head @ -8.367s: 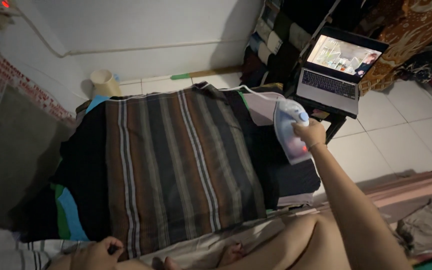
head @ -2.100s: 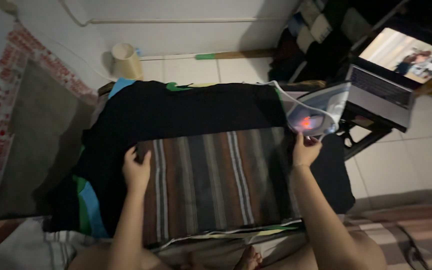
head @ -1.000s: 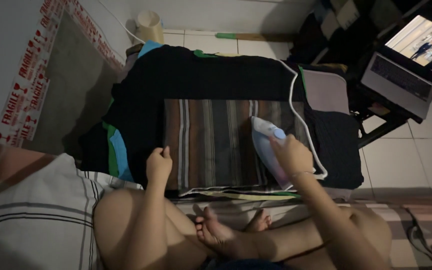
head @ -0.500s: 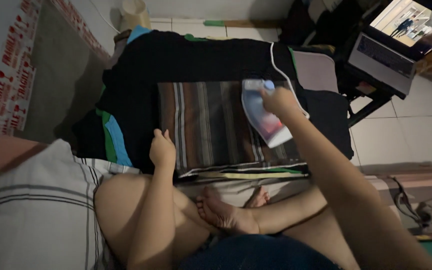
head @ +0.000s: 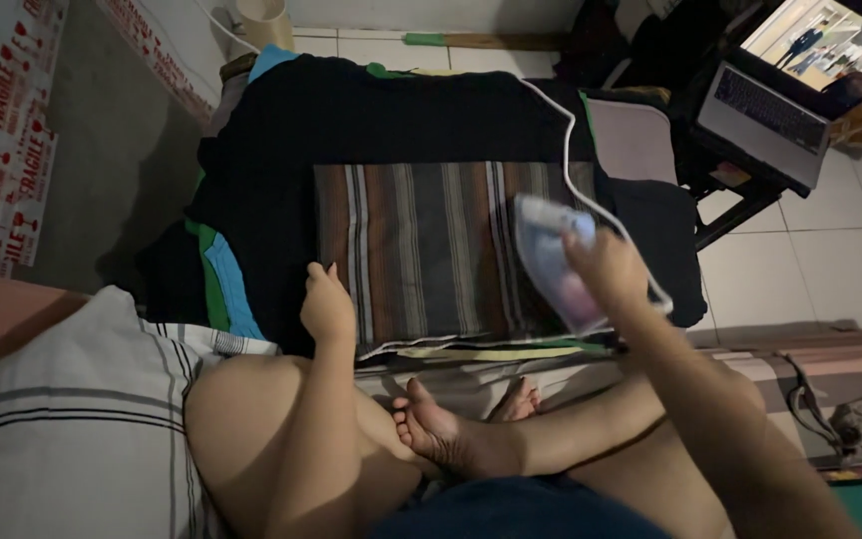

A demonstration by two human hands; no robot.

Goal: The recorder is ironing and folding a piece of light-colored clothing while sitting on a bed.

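Iron (head: 549, 262) in right hand (head: 606, 268), on striped cloth (head: 421, 250)

A dim room with a white tiled floor (head: 810, 269), an open laptop (head: 785, 85) and a striped pillow (head: 72, 429).

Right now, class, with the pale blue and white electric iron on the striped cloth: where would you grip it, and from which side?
Grip the pale blue and white electric iron by its top handle, coming from above and the near-right side, as the right hand does. Its flat soleplate faces the folded brown and grey striped cloth, and the white cord trails off the far end.
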